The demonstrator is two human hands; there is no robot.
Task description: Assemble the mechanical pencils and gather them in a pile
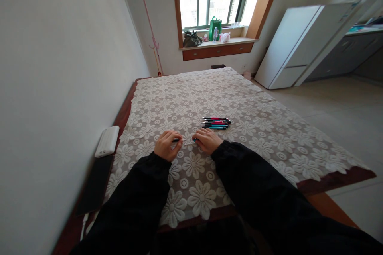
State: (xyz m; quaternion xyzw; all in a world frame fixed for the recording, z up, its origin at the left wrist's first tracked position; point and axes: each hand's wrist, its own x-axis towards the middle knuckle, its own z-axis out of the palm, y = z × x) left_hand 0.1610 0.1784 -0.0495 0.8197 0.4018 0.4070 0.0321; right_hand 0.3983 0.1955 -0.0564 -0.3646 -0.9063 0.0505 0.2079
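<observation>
Close to the near side of the table, my left hand [166,146] pinches a small black pen part [176,140] between thumb and fingers. Just to its right, my right hand [208,140] is closed on a small blue pen part [195,139], mostly hidden by the fingers. A thin pale rod [188,143] shows in the gap between the hands; whether it joins either part I cannot tell. Beyond my right hand, several pens [215,123] in black, red and teal lie side by side in a row.
A white lace cloth [202,197] covers the dark red table. On the left edge lie a white power bank [107,141] and a flat black device [94,185] with a white cable [84,225]. A wall runs along the left; a white fridge [299,48] stands back right.
</observation>
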